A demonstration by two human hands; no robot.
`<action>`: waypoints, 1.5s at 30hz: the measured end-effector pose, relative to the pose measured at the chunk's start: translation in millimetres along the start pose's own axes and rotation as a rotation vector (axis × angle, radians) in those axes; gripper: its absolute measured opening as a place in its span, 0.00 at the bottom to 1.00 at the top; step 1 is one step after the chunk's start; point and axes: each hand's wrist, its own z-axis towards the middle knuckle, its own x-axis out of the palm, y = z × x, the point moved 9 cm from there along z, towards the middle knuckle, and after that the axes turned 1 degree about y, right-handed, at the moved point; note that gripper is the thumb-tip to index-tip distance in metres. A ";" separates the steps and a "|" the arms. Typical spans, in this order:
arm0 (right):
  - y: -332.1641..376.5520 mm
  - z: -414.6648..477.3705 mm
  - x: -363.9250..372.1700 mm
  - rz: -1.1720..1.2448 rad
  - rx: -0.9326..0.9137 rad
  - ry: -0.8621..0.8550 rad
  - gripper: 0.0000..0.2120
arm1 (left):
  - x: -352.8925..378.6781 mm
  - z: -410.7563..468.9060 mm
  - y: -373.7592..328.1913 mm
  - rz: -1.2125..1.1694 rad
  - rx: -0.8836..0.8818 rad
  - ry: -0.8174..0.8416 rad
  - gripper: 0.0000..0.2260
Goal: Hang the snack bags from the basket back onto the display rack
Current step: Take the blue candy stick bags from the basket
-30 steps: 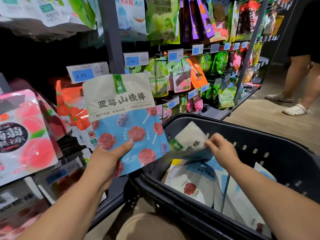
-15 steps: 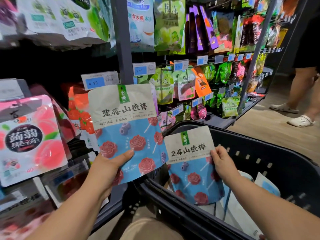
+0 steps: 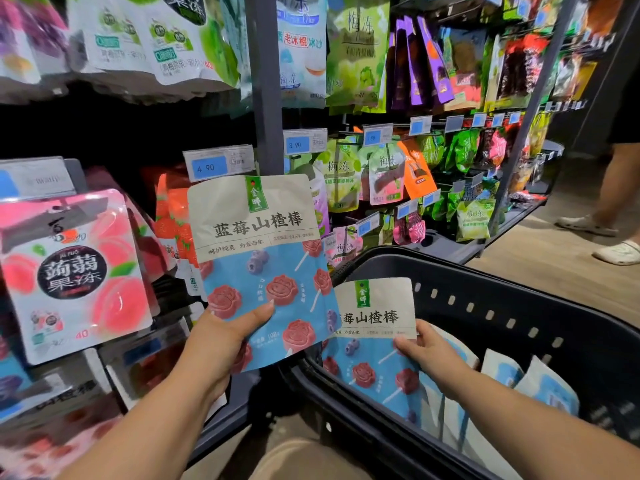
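Left grip pinches first bag by lower corner, before the rack; right grip pinches second bag over the basket. Light, floppy, slick film, I reckon: re-hold near top edge.

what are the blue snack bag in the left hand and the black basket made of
Snack bag: looks like thin printed plastic film with a matte finish; it bends slightly where the left hand grips it and shows little glare. Basket: seemingly moulded hard plastic, dark and dull, judging by its even slotted wall and rounded rim.
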 end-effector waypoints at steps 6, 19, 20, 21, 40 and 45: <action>-9.7 6.6 -3.6 -0.004 0.040 -0.039 0.06 | -0.8 1.6 0.4 -0.006 -0.010 0.029 0.20; 104.3 -8.9 -48.4 0.421 -0.243 -0.256 0.04 | -23.0 -13.1 -24.9 0.002 0.006 0.030 0.20; 114.5 -12.5 -47.8 0.427 -0.264 -0.258 0.03 | -26.4 -14.9 -28.4 0.003 0.014 0.025 0.20; 126.1 -17.9 -46.8 0.427 -0.290 -0.265 0.03 | -29.9 -17.1 -31.7 0.005 0.023 0.022 0.20; 254.0 -80.1 166.8 0.333 -0.461 0.150 0.03 | -140.5 -89.3 -90.1 0.174 0.160 -0.229 0.41; 268.0 -92.5 230.3 0.308 -0.480 0.239 0.02 | -175.4 -110.0 -101.2 0.064 0.202 -0.307 0.40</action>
